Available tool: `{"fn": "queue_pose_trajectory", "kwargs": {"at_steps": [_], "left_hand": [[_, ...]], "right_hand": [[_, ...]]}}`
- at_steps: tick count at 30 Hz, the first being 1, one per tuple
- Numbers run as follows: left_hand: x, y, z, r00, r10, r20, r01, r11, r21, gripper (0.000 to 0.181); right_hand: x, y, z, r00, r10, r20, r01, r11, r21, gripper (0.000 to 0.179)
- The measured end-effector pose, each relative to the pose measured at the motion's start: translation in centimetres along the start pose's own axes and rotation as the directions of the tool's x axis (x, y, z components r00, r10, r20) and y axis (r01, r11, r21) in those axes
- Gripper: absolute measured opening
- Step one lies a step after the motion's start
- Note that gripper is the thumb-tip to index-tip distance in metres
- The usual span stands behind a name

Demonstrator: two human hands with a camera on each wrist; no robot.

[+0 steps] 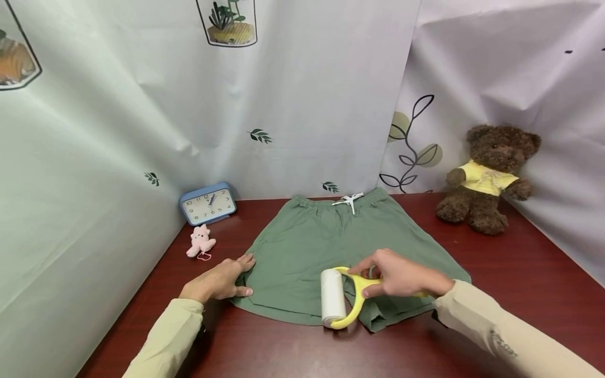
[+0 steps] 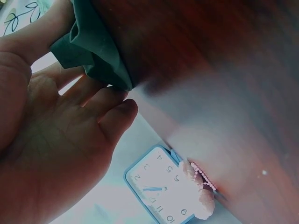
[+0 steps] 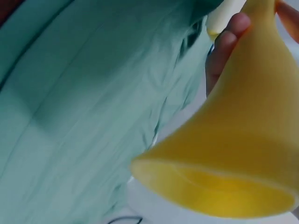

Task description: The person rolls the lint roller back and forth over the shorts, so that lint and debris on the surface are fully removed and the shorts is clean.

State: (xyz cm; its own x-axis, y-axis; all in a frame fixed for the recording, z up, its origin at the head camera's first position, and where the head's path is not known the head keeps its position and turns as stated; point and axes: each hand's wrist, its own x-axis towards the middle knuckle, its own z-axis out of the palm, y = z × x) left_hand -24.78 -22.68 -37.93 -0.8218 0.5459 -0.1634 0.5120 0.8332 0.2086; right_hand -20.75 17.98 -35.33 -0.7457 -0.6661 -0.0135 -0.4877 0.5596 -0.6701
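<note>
Green drawstring shorts lie spread on the table, waistband toward the back wall. My right hand grips the yellow handle of a lint roller. Its white roll lies over the inner edge of the left leg, close to the front hem, and the right leg's hem is rumpled beside it. At the shorts' left edge rests my left hand, fingers extended and thumb apart near the hem corner. In the left wrist view, a fold of the green cloth shows by the thumb and fingers.
A blue alarm clock stands at the back left, with a small pink plush toy in front of it. On the right sits a brown teddy bear in a yellow shirt. White printed sheeting walls the dark red table.
</note>
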Motion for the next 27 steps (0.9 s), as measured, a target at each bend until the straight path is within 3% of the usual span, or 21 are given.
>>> {"fn": "queue_pose_trajectory", "kwargs": {"at_steps": [12, 20, 27], "left_hand": [[-0.1, 0.2, -0.5, 1.000, -0.025, 0.016, 0.025, 1.000, 0.011, 0.075], [-0.1, 0.5, -0.5, 0.998, -0.051, 0.033, 0.051, 0.999, -0.017, 0.075], [-0.1, 0.6, -0.5, 0.997, -0.061, 0.041, 0.062, 0.998, -0.011, 0.074]], "right_hand": [[-4.1, 2.9, -4.7, 0.998, 0.002, 0.059, 0.007, 0.986, -0.166, 0.050], [-6.4, 4.6, -7.0, 0.996, 0.018, 0.089, -0.006, 0.991, -0.134, 0.055], [-9.0, 6.1, -8.8, 0.996, 0.033, 0.087, -0.013, 0.976, -0.219, 0.060]]}}
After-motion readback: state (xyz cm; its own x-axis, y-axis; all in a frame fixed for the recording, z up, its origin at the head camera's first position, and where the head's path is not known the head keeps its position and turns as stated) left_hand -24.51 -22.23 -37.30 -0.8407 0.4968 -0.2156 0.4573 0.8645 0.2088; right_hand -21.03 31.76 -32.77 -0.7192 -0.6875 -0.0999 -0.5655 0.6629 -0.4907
